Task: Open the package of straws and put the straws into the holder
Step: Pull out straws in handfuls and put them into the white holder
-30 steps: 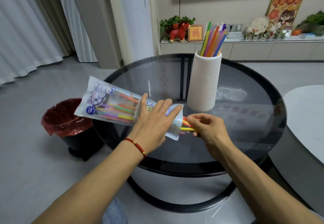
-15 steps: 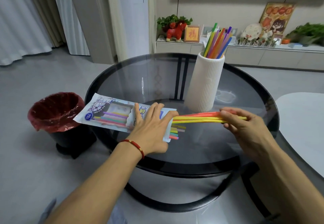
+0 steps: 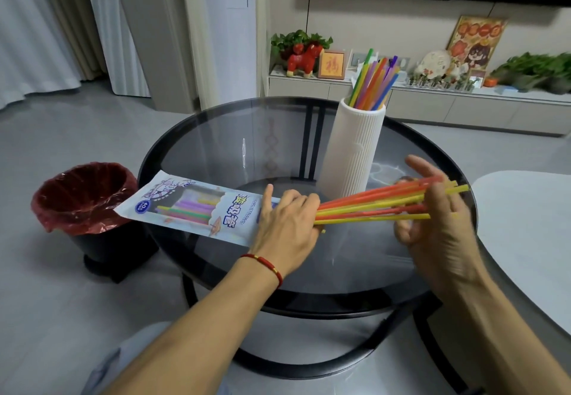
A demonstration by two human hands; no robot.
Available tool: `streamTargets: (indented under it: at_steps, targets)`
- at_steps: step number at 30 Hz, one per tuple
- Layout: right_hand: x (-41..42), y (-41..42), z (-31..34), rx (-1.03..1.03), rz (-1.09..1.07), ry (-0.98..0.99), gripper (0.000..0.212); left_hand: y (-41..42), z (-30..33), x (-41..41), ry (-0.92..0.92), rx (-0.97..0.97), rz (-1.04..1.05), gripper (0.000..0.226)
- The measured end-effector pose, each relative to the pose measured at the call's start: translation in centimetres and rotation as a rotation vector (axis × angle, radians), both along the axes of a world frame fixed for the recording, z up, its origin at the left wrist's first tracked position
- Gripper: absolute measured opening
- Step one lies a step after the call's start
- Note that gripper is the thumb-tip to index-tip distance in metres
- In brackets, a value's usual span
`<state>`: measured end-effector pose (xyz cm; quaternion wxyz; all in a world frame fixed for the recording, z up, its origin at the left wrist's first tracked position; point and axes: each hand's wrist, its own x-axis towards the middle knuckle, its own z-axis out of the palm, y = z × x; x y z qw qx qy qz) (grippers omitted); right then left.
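Left hand [image 3: 285, 224] presses the package [image 3: 197, 207], some straws inside; right hand [image 3: 438, 209], blurred, seemingly grips pulled straws [image 3: 370, 206]; holder [image 3: 352, 153] holds more.

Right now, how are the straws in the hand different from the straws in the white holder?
The straws in the right hand lie nearly flat; the straws in the holder stand tilted upward. The held ones are orange, red and yellow; the holder's include green, purple and blue. Both are thin bright bunches.

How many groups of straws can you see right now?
3: a bunch pinched by the right hand, some inside the package, others in the holder; more may be hidden.
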<state>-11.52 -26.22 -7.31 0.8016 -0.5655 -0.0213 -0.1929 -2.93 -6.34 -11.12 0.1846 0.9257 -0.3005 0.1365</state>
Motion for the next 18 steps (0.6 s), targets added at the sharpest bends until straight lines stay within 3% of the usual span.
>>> streamTargets:
  at_steps: [2, 3, 6, 8, 13, 18]
  targets:
    - [0.3, 1.3, -0.7, 0.022, 0.050, 0.075, 0.098, -0.4, -0.1, -0.2, 0.004, 0.009, -0.005, 0.021]
    - [0.5, 2.2, -1.2, -0.035, 0.052, 0.124, 0.091, -0.6, -0.2, -0.2, 0.009, 0.020, -0.011, 0.020]
    - [1.3, 4.4, -2.6, -0.338, -0.040, 0.243, 0.038, -0.9, -0.6, -0.4, 0.026, 0.028, -0.037, 0.014]
    - [1.8, 5.0, -2.9, -0.357, -0.098, 0.285, 0.024, -0.7, -0.7, -0.4, 0.054, 0.030, -0.022, 0.019]
    - [1.1, 1.3, -0.2, -0.336, -0.273, 0.188, 0.025, 0.9, -1.2, 0.5, 0.123, -0.003, 0.027, 0.018]
    - [0.7, -2.4, 4.6, -0.620, -0.348, 0.188, 0.025, 1.3, -1.7, 0.7, 0.138, -0.039, 0.017, 0.006]
